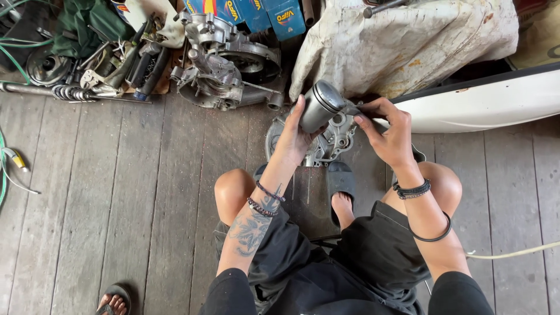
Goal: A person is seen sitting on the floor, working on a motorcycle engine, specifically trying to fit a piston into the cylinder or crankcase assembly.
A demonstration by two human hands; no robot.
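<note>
Left hand (pixel 293 135) wraps the smooth grey metal cylinder (pixel 320 105), held just above the grey cast engine cover (pixel 326 140); right hand (pixel 388 131) fingers pinch the cylinder's end.

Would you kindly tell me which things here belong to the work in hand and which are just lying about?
In hand:
- grey metal cylinder, held by left hand
- right hand at its end
- engine cover on the floor beneath

Lying about:
- engine casing
- coil spring
- blue boxes
- stained cloth
- white panel
</note>
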